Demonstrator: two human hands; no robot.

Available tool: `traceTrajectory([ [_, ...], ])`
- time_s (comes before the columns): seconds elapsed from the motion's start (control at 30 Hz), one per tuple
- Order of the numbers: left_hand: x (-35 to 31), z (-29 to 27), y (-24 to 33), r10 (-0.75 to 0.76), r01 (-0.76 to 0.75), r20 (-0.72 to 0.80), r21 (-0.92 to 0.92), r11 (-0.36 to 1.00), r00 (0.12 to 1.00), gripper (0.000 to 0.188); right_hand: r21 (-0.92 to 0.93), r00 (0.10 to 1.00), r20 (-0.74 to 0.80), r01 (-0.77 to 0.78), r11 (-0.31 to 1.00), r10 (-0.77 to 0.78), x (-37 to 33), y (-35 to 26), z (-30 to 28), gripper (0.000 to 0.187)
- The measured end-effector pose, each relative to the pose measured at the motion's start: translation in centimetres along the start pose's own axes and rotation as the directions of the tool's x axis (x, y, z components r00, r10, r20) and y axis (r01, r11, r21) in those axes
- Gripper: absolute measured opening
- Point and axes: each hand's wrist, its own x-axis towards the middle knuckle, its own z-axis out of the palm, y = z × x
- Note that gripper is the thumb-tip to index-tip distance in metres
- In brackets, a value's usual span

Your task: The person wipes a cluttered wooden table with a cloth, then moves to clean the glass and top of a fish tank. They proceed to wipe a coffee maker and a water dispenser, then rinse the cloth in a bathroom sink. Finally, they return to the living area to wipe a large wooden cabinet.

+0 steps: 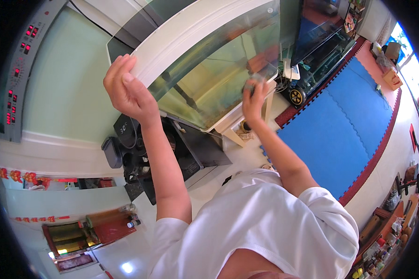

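In front of me stands a fish tank [209, 88] with a bowed glass front and greenish water. Across its top runs a broad white hood [177, 44]. My left hand [129, 90] is at the hood's left end, its fingers bent together over the edge. Lower down at the right, my right hand [254, 102] is up against the front glass. Its fingers close round a small greyish pad [252, 83], which is blurred and partly covered by them. Behind the glass, a dark tube [185, 96] and a reddish-brown shape [260, 63] show.
A black appliance with a lit display [124, 128] stands below my left forearm. Right of the tank are a television [314, 32], a black glass-shelved stand [319, 63] and a toy wheel [296, 96]. Blue foam mats [335, 125] cover the floor there. Cables hang beside the tank.
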Motion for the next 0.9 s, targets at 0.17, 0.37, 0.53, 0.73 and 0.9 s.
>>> traceTrajectory([
  [0.17,-0.2,-0.1,-0.3,-0.013,0.013,0.010,-0.007,1.000,1.000,0.027,0.132,0.967,-0.253,0.033,0.991,0.001,10.2,-6.8,0.1,0.030],
  [0.37,0.1,-0.1,-0.2,-0.011,0.011,0.021,-0.013,1.000,1.000,0.031,0.270,0.771,0.154,0.569,0.777,-0.618,4.8,-13.8,1.6,0.038],
  [0.53,0.0,-0.6,-0.5,0.008,-0.009,0.029,0.014,1.000,1.000,0.029,0.142,0.891,-0.082,0.454,0.879,-0.447,10.6,-13.8,1.8,0.037],
  [0.73,0.1,-0.3,-0.5,-0.010,0.010,0.002,-0.003,1.000,1.000,0.026,0.064,0.919,-0.246,0.333,0.941,-0.308,12.2,-15.5,2.4,0.035],
  [0.9,0.4,-0.8,-0.1,-0.009,0.009,0.006,0.002,1.000,1.000,0.024,0.333,0.588,0.098,0.741,0.583,-0.803,4.8,-16.7,2.7,0.032],
])
